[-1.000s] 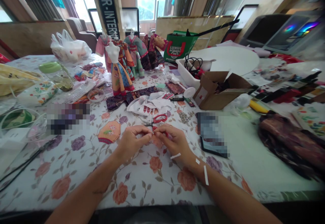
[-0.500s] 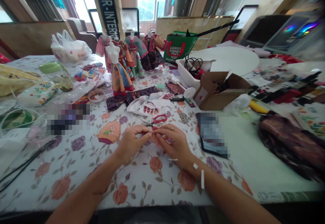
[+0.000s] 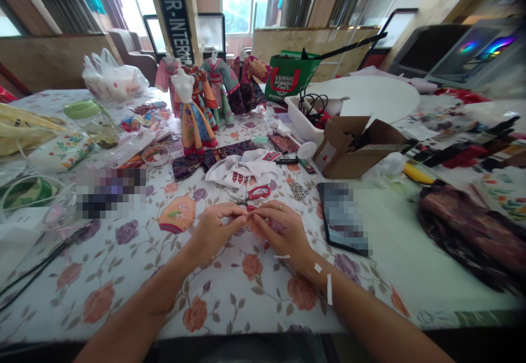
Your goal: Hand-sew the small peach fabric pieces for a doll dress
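My left hand [image 3: 214, 230] and my right hand [image 3: 284, 232] meet fingertip to fingertip above the flowered tablecloth. Each is pinched closed; whatever lies between the fingers is too small to make out. Just beyond the fingertips are red-handled scissors [image 3: 259, 192], partly hidden, beside a crumpled white printed bag [image 3: 242, 172]. Left of my left hand lies a flat orange embroidered fabric piece [image 3: 177, 215] with cut corners. A small heap of shiny beads or metal bits [image 3: 299, 190] sits beyond my right hand. White strips stick to my right wrist.
A tablet or phone [image 3: 344, 220] lies to the right, with an open cardboard box [image 3: 349, 152] behind it. Small dressed mannequins [image 3: 193, 116] stand at the back. On the left are a green-lidded jar [image 3: 96, 124] and cables [image 3: 49, 264]. Dark cloth [image 3: 468, 237] fills the far right.
My right hand's fingers and wrist have shifted very slightly. The left hand and the things on the table stay where they were.
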`<state>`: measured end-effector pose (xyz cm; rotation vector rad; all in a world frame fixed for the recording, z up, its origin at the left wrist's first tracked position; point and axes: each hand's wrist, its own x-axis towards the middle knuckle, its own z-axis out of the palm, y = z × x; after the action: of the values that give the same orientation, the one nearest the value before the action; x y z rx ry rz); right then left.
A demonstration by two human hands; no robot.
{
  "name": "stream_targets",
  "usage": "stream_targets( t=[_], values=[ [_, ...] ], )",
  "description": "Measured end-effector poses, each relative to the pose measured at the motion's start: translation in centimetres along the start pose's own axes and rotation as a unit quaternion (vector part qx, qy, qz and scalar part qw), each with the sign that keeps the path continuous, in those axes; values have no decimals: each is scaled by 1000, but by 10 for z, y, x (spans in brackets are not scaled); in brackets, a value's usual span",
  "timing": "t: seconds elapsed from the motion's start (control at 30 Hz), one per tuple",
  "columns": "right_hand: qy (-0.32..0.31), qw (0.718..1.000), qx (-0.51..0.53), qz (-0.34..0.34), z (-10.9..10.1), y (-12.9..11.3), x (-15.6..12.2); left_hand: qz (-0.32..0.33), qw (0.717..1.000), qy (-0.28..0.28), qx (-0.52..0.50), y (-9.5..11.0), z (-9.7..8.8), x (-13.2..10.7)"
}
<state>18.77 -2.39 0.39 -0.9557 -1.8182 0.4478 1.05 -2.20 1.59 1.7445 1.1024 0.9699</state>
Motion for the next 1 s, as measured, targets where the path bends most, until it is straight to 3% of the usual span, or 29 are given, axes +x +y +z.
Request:
stream_targets(
  t=[0.23,0.4,0.5,0.67,0.73,0.83,1.0],
  values=[
    [6,999,36,32,-1,1,1,-28,999,-7,-21,0,0,0],
    [20,981,87,170,-4,4,3,-82,993,19,-82,-2,-1,0],
    [61,963,107,241,-10,12,11,-121,980,37,-154,-4,-2,1],
    [205,942,59,257,-43,40,28,-156,956,56,-244,-11,-6,4],
    [212,939,30,269,-61,52,30,-164,951,60,-256,-14,-7,6],
    [172,937,2,304,-85,65,31,-172,947,70,-263,-17,-8,6],
    [188,951,-42,243,-98,69,45,-180,940,66,-281,-20,-9,8]
  ],
)
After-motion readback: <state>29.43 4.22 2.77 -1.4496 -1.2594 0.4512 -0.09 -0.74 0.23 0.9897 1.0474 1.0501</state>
